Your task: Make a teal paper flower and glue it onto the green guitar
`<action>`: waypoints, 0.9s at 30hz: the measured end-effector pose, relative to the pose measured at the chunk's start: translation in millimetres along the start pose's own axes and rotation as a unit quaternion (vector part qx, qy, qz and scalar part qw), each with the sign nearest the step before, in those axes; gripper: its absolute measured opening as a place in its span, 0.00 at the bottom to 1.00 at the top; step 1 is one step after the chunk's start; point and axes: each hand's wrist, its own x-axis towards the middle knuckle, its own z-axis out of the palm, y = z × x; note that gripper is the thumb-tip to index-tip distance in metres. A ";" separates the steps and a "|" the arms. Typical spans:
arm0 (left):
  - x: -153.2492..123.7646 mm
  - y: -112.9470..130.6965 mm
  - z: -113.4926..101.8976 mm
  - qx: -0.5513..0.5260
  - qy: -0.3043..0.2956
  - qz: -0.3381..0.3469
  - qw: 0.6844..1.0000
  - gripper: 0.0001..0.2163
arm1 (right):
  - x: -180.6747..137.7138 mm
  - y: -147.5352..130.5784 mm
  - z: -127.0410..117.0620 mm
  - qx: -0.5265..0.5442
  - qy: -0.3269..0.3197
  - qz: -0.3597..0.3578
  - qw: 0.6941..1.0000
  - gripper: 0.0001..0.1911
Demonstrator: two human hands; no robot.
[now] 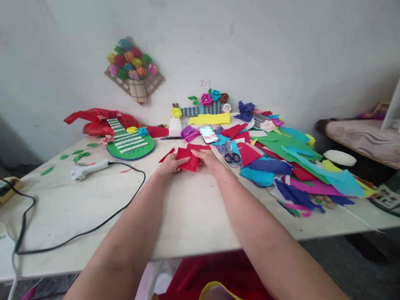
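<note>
A piece of red crepe paper (189, 164) is held between my two hands, just above the middle of the white table. My left hand (173, 164) pinches its left side, with the thumb lying over the front. On the right side, my right hand (205, 159) grips it with thumb and fingers, some of them hidden behind the paper. A narrow red scrap (167, 155) lies beside my left hand. Beyond my hands are a phone (208, 134) and a crumpled purple paper piece (189, 133). Scissors (232, 157) with dark handles rest to the right.
At left lie a white glue gun (89, 170) with a looping black cord, green paper leaves (47, 171) and a green guitar-shaped board (131, 143). Coloured paper (271, 166) is heaped at right, near a large jar (399, 191). A paper flower bouquet (132, 68) hangs on the wall.
</note>
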 end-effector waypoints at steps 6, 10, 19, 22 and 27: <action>-5.0 6.6 0.7 0.027 -0.028 -0.006 0.999 0.17 | 3.8 2.1 -2.5 -0.039 0.019 -0.032 0.999 0.18; -6.1 7.3 -0.4 0.030 -0.020 0.006 0.999 0.17 | 4.1 1.7 -2.3 -0.049 0.024 -0.054 0.997 0.18; -6.3 8.4 -0.2 0.046 0.004 -0.005 0.999 0.16 | 0.1 -0.8 -0.9 -0.073 0.005 -0.050 0.996 0.16; -5.6 7.1 -0.8 0.046 -0.009 -0.006 0.999 0.15 | 0.6 -2.1 1.9 -0.080 -0.006 -0.076 0.994 0.16; -5.3 7.1 -0.6 0.065 -0.025 -0.023 0.997 0.15 | 3.3 -2.7 4.7 -0.093 0.000 -0.120 0.988 0.13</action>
